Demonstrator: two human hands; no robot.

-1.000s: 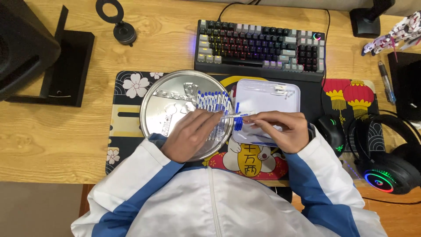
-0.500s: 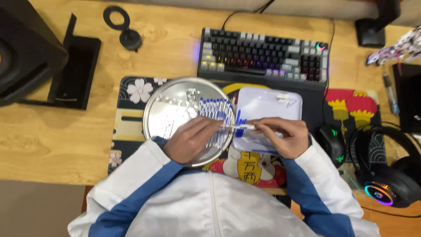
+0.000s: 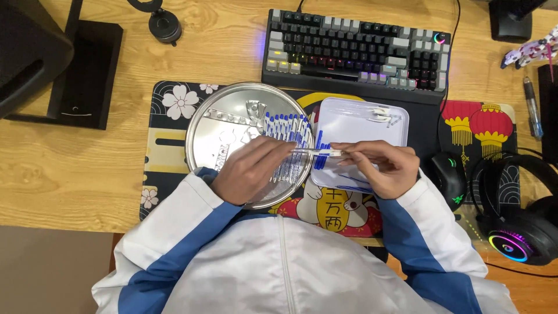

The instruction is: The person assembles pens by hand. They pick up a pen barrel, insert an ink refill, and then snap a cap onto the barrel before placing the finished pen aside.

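A round silver tray [image 3: 216, 135] lies on a patterned desk mat [image 3: 165, 119] and holds several clear pens with blue caps [image 3: 285, 127]. Right of it sits a white rectangular tray [image 3: 360, 121] with a few small white parts [image 3: 381, 113] at its far corner and blue caps [image 3: 319, 156] at its left edge. My left hand [image 3: 250, 168] rests over the silver tray and pinches one end of a clear pen [image 3: 317, 152]. My right hand [image 3: 378, 166] grips the pen's other end above the white tray.
A backlit keyboard [image 3: 357, 55] stands behind the trays. A black mouse [image 3: 446, 173] and a headset [image 3: 514, 232] with a glowing ring lie at the right. A black monitor stand [image 3: 84, 72] is at the left, a pen [image 3: 532, 107] at the far right.
Both hands stay together on the pen between the two trays. The camera has shifted a little, so the scene sits slightly differently in view.
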